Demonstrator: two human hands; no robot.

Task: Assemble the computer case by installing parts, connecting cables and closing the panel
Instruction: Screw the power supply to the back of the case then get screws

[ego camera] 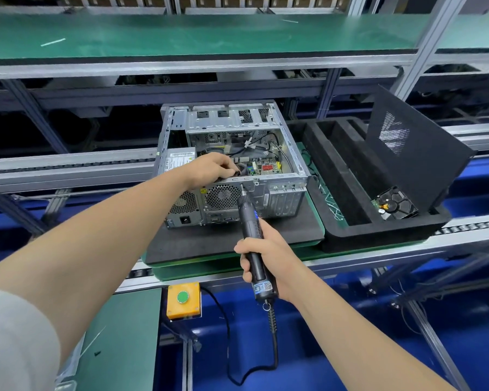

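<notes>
Mid-frame, our left hand [213,167] pinches a dark part [239,173] inside the open silver metal computer case [232,122]. Our right hand [277,258] grips the black electric screwdriver [249,221], tip at the case's rear edge. The black mesh side panel [418,165], at right, is not yet fitted, so we judge the job roughly midway.

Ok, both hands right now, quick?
Left hand: closed, gripping a dark part inside the computer case; which part cannot be told.
Right hand: closed around the electric screwdriver, tip at the case's rear edge.

A roller conveyor line [469,226] carries a green pallet board [198,268], on which lie a black foam mat [198,241] under the open computer case [229,119] and, just to its right, a black foam tray [378,235].
</notes>
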